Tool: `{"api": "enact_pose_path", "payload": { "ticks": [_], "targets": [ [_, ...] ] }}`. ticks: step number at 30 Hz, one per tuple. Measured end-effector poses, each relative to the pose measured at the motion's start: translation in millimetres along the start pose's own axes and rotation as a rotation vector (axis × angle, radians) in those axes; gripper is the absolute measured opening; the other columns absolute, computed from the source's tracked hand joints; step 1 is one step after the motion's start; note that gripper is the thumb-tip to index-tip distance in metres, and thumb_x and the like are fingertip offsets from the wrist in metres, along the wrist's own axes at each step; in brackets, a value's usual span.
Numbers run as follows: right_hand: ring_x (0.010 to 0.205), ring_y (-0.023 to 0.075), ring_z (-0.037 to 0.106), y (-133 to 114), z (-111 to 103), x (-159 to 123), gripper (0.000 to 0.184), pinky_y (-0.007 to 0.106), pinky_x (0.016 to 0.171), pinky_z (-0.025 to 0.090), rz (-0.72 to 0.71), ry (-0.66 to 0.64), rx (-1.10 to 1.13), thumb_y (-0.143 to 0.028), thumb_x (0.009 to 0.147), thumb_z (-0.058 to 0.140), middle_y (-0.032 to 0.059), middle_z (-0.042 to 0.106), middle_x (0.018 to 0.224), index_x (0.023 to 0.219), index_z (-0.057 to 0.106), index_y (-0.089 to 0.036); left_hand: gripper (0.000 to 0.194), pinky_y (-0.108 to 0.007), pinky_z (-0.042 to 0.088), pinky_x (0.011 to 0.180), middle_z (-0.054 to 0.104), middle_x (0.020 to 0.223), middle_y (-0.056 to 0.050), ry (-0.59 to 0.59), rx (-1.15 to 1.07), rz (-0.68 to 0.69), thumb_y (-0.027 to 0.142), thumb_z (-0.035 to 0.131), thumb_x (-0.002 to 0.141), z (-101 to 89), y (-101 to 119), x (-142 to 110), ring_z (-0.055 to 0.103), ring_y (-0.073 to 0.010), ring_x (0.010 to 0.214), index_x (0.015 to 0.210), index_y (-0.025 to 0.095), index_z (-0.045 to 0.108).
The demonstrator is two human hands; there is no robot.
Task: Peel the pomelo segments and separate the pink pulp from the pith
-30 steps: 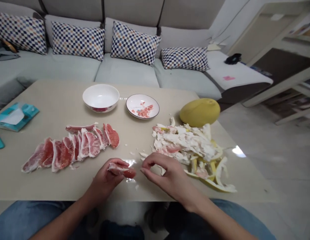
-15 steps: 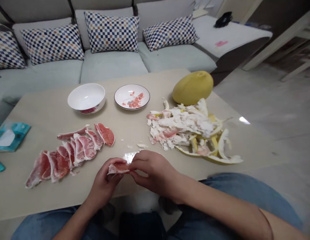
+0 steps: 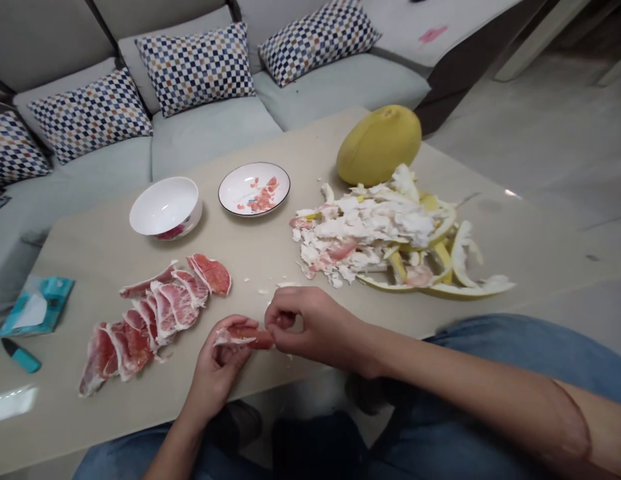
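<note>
A pink pomelo segment (image 3: 247,336) with white membrane along its edge lies in the curled fingers of my left hand (image 3: 217,363), above the table's front edge. At the segment's right end, the thumb and fingertips of my right hand (image 3: 310,327) are pinched together on it. Whether they grip flesh or membrane is too small to tell. A row of pomelo segments (image 3: 170,310), still in membrane, lies to the left. Beyond my right hand is a heap of white membrane scraps and peel (image 3: 370,230).
A white bowl (image 3: 165,207) stands at the back left, and a dark-rimmed plate (image 3: 230,200) with bits of pink flesh sits beside it. A whole yellow pomelo (image 3: 379,147) rests behind the peel. A tissue pack (image 3: 43,307) and a teal-handled knife (image 3: 23,357) lie far left.
My right fingertips have moved slightly right, and more of the segment's pink flesh shows between the hands. The camera view has tilted and shifted; the table items seem unmoved.
</note>
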State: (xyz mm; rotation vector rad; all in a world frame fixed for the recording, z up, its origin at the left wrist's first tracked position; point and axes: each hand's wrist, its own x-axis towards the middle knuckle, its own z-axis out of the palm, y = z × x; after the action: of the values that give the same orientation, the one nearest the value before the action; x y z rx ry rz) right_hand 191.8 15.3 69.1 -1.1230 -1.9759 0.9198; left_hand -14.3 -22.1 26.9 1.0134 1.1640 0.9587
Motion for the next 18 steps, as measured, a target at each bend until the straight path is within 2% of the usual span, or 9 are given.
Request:
{"api": "enact_pose_path", "payload": {
  "ticks": [4,7,9,10,14,18],
  "targets": [
    [0.055,0.0095,0.047,10,-8,7,0.018,0.02,0.054,0.037,0.046,0.026,-0.074,-0.008,0.076,0.058,-0.004,0.052,0.059,0.061,0.058,-0.017,0.033,-0.032,0.047,0.092,0.071,0.108,-0.007,0.008,0.069,0.037,0.022,0.075,0.075,-1.2,6,0,0.064,-0.0234,0.102,0.106,0.023,0.065],
    [0.076,0.0164,0.057,18,-14,8,0.014,0.027,0.069,0.044,-0.05,0.072,-0.218,-0.007,0.08,0.057,0.0045,0.064,0.082,0.084,0.066,-0.017,0.027,-0.033,0.044,0.096,0.071,0.107,-0.007,0.015,0.14,0.127,0.02,0.075,0.074,-2.1,11,0,0.061,-0.0253,0.106,0.101,0.023,0.07],
    [0.088,0.019,0.059,18,-15,6,0.022,0.031,0.078,0.046,-0.138,0.068,-0.213,-0.007,0.082,0.056,0.0076,0.065,0.095,0.097,0.066,-0.018,0.024,-0.035,0.042,0.098,0.071,0.108,-0.008,-0.001,0.188,0.225,0.017,0.074,0.074,-3.3,11,1,0.06,-0.0262,0.108,0.097,0.023,0.072],
    [0.089,0.0187,0.059,16,-14,4,0.021,0.031,0.08,0.046,-0.185,0.04,-0.18,-0.008,0.083,0.056,0.0074,0.066,0.095,0.098,0.066,-0.019,0.023,-0.035,0.042,0.098,0.071,0.108,-0.008,-0.008,0.206,0.268,0.016,0.073,0.075,-4.3,10,1,0.06,-0.0265,0.109,0.097,0.023,0.072],
    [0.082,0.0169,0.058,2,-6,-5,0.013,0.028,0.074,0.045,-0.312,-0.113,-0.124,-0.015,0.083,0.062,0.0052,0.067,0.09,0.095,0.067,-0.018,0.024,-0.037,0.044,0.096,0.069,0.112,-0.009,-0.047,0.259,0.381,0.014,0.068,0.079,-9.9,1,4,0.059,-0.0265,0.109,0.1,0.024,0.071],
    [0.077,0.0175,0.055,2,9,-8,0.01,0.029,0.068,0.04,-0.375,-0.142,-0.281,-0.018,0.083,0.063,0.0048,0.067,0.088,0.092,0.066,-0.019,0.03,-0.036,0.045,0.094,0.067,0.116,-0.008,-0.113,0.35,0.494,0.011,0.065,0.081,-14.3,-5,6,0.059,-0.0239,0.11,0.107,0.026,0.067]
  ]
}}
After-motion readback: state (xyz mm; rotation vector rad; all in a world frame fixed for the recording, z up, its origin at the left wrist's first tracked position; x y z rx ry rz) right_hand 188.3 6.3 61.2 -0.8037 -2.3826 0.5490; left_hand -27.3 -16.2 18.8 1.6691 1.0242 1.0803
